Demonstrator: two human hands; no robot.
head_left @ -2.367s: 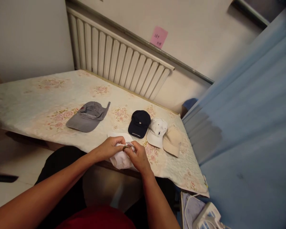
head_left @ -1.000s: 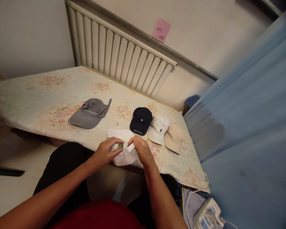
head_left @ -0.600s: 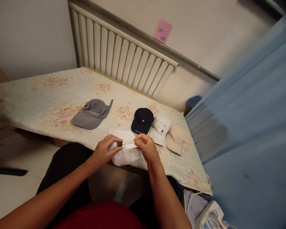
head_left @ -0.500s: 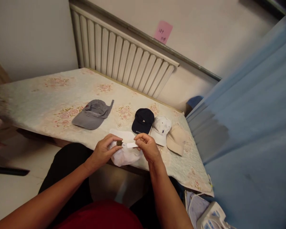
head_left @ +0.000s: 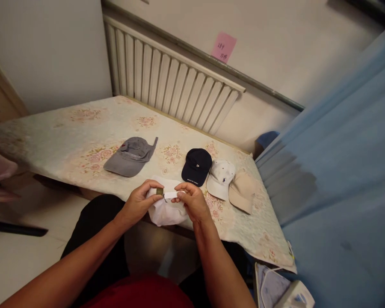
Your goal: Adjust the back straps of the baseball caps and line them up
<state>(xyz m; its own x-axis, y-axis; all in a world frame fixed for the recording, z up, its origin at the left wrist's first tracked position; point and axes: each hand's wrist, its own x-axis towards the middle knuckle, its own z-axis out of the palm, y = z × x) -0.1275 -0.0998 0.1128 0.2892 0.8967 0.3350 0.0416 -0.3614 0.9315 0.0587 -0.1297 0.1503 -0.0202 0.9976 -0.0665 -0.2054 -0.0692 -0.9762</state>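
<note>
A white cap [head_left: 167,214] lies at the near edge of the bed, under my two hands and partly hidden by them. Thumb and fingers of my left hand [head_left: 143,200] pinch a small brownish metal buckle [head_left: 159,191] at the cap's back. My right hand [head_left: 195,203] grips the white strap [head_left: 170,195], stretched flat toward the buckle. The strap's end is at or very near the buckle; whether it passes through I cannot tell. Just beyond my hands sits a navy cap [head_left: 196,166] with small white lettering.
On the flowered bed cover [head_left: 83,128] lie a grey cap [head_left: 131,157] at left, and a white cap with a dark logo [head_left: 222,175] and a beige cap [head_left: 242,190] at right. A radiator [head_left: 173,77] lines the wall; a blue curtain [head_left: 340,171] hangs at right.
My hands have come a little closer together, bringing the strap up to the buckle. The view has shifted slightly. The other caps stay where they lie.
</note>
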